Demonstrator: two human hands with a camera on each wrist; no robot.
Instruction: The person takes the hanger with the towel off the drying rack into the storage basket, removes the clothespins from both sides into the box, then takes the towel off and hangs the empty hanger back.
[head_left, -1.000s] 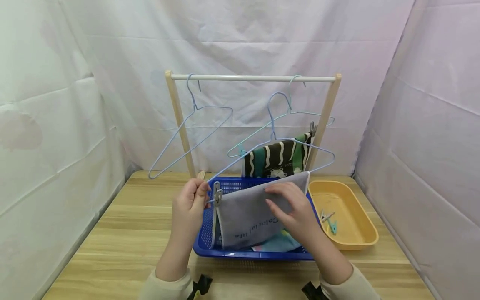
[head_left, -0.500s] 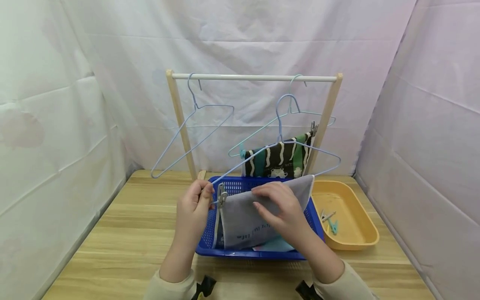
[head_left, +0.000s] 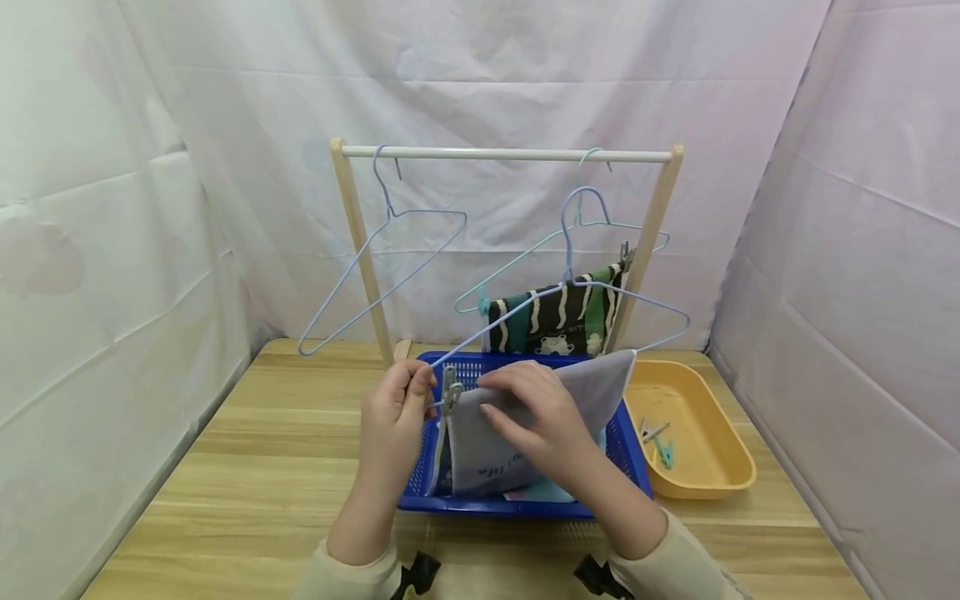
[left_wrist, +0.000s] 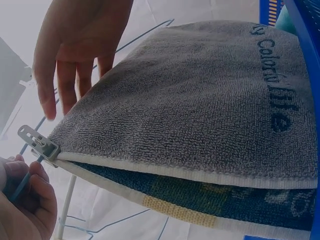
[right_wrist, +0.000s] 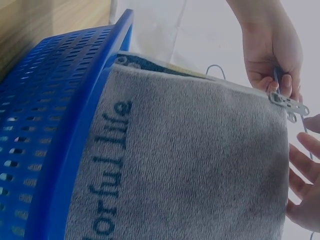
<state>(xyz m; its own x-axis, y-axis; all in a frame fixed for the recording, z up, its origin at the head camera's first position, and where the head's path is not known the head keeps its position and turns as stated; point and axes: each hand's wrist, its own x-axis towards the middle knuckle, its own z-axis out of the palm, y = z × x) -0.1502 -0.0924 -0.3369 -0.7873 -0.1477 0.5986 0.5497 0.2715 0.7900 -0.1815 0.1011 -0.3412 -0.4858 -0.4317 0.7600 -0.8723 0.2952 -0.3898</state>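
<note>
Wood-grain table (head_left: pixel 262 450) below, white cloth (head_left: pixel 480 83) behind and to both sides. At the rear stood a wooden rack (head_left: pixel 480 154). On its bar hung a blue hanger (head_left: pixel 387 204) toward the left end and a teal hanger (head_left: pixel 526 256) toward the right. From the teal one hung a striped towel (head_left: pixel 555 308), fastened with clips at both upper corners.

Left hand (head_left: pixel 393 425): grasping. Thumb and curled fingers gripped the lower left corner of the held hanger (head_left: pixel 569 268), just beside a gray clip (head_left: pixel 452 390). This hanger tilted, its hook uppermost and in front of the rack.

Gray towel (head_left: pixel 480 446): hung folded from the held hanger over the blue basket (head_left: pixel 517 507), lower part inside the rim. The gray clip pinched its upper left corner. Left wrist view showed two layers parted at the side, white hem, dark blue inner face with a yellow patch, and the lettering "Colorful life".

Right hand (head_left: pixel 540 417): released. I had its fingers loosely extended along the upper edge of the gray towel, near the gray clip; contact I could not tell.

Light blue cloth (head_left: pixel 547 489) lay in the basket. To its right, a yellow tray (head_left: pixel 705 446) held several pegs (head_left: pixel 665 452).
</note>
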